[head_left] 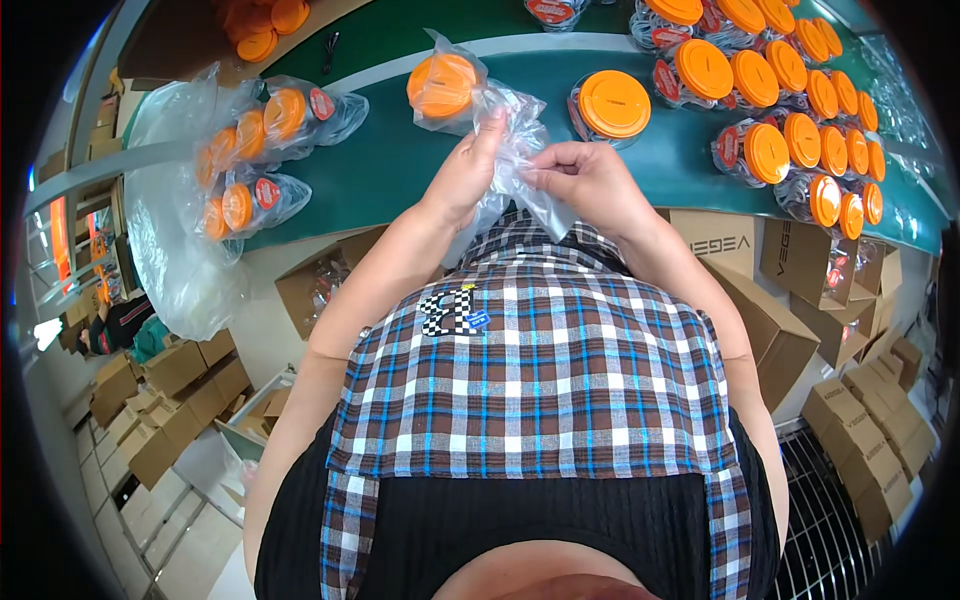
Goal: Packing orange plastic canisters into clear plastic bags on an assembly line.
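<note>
My left hand is closed on a clear plastic bag, its thumb pressed against the crumpled film. My right hand pinches the same bag between thumb and fingers, just to the right. Beyond my left hand, a jar with an orange lid stands on the green table, wrapped in clear plastic; whether that plastic is part of the held bag, I cannot tell. Another orange-lidded jar, without a bag, stands just beyond my right hand.
Rows of orange-lidded jars crowd the right of the green table. Several bagged jars lie at the left, near a heap of clear plastic bags. Cardboard boxes stand below the table's near edge.
</note>
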Demonstrator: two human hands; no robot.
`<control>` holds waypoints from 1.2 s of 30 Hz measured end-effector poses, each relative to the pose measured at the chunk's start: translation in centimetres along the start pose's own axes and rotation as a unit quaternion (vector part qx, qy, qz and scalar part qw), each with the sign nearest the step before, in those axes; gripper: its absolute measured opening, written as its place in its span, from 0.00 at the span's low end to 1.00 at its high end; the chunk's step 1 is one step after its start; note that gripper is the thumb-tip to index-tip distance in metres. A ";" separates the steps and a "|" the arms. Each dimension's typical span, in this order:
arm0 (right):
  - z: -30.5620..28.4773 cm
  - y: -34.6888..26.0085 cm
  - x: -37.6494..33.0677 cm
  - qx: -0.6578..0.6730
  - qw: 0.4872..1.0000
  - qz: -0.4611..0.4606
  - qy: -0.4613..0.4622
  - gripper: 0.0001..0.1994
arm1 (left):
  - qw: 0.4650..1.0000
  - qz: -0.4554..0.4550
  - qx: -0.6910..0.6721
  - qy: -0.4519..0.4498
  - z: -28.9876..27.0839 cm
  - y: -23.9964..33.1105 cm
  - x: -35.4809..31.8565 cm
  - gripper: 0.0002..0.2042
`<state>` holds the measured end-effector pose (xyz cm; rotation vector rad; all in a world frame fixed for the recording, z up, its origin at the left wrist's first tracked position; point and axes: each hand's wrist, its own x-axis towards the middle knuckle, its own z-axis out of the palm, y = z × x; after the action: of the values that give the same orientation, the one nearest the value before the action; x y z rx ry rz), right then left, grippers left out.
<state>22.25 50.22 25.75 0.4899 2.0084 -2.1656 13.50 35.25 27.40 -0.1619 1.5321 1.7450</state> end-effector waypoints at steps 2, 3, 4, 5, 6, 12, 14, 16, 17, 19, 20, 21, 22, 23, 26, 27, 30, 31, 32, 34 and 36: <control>-1.3 0.7 -0.3 0.028 1.000 0.005 -0.002 0.03 | 0.997 0.040 0.063 0.005 -0.7 -1.4 0.3 0.20; -1.8 1.0 -0.5 0.041 0.999 0.008 -0.003 0.03 | 0.994 0.059 0.095 0.007 -1.0 -2.0 0.4 0.19; -2.0 1.2 -0.5 0.055 0.998 0.012 -0.003 0.02 | 0.989 0.078 0.126 0.009 -1.1 -2.5 0.5 0.19; -2.1 1.6 -0.5 0.055 0.998 0.011 -0.005 0.02 | 0.989 0.079 0.126 0.011 -0.9 -2.6 0.4 0.19; -2.1 2.0 -0.5 0.033 0.999 -0.008 -0.004 0.02 | 0.985 0.088 0.149 -0.007 -0.4 -2.8 0.1 0.17; -1.8 1.0 -0.8 0.012 1.000 0.002 0.000 0.04 | 0.974 0.101 0.198 -0.031 0.2 -3.4 -0.2 0.09; -2.1 0.2 -1.2 0.057 0.996 0.069 -0.002 0.06 | 0.980 0.087 0.181 0.002 0.2 -3.8 0.0 0.06; -2.4 0.5 -1.3 0.064 0.995 0.076 0.009 0.06 | 0.976 0.093 0.197 -0.006 0.4 -3.8 0.0 0.06; -2.7 0.6 -1.3 0.071 0.994 0.079 0.019 0.06 | 0.971 0.102 0.214 -0.012 0.5 -3.7 -0.1 0.06; -3.2 1.0 -1.2 0.086 0.992 0.085 0.038 0.06 | 0.961 0.120 0.249 -0.024 0.7 -3.6 -0.2 0.06; -3.3 1.3 -1.0 0.088 0.992 0.085 0.040 0.06 | 0.960 0.119 0.251 -0.025 0.6 -3.5 -0.1 0.06; -3.3 2.0 -0.8 0.127 0.989 0.063 0.044 0.05 | 0.964 0.118 0.236 -0.029 0.4 -3.6 0.1 0.06; -3.2 2.9 -0.6 0.165 0.984 0.041 0.048 0.04 | 0.968 0.116 0.221 -0.032 0.2 -3.7 0.3 0.05; -3.2 3.6 -0.5 0.203 0.978 0.020 0.052 0.03 | 0.971 0.115 0.205 -0.035 -0.1 -3.8 0.4 0.05; -3.8 4.8 -0.2 0.287 0.956 0.007 0.069 0.03 | 0.983 0.112 0.143 -0.039 -1.1 -4.1 0.7 0.05; -4.1 4.9 -0.1 0.333 0.939 0.013 0.083 0.03 | 0.988 0.112 0.097 -0.040 -1.7 -3.9 0.9 0.04; -3.9 4.6 0.3 0.421 0.900 0.022 0.113 0.04 | 0.993 0.112 0.003 -0.045 -3.5 -3.1 1.3 0.04; -3.6 4.0 0.3 0.346 0.924 -0.020 0.161 0.04 | 0.993 0.101 -0.020 -0.050 -4.3 -2.6 1.4 0.03; -3.1 3.3 0.1 0.267 0.939 -0.060 0.206 0.04 | 0.994 0.089 -0.045 -0.051 -5.3 -2.4 1.3 0.03; -2.1 1.7 -0.4 0.102 0.942 -0.137 0.289 0.05 | 0.992 0.064 -0.093 -0.055 -6.7 -2.1 1.1 0.03; -1.0 -0.7 -1.1 -0.048 0.942 -0.225 0.243 0.05 | 0.992 0.060 -0.087 -0.068 -7.1 -1.7 0.9 0.03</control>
<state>23.22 51.18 26.71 0.6568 2.7051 -2.3471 11.15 29.31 23.67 -0.0376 1.3152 1.9436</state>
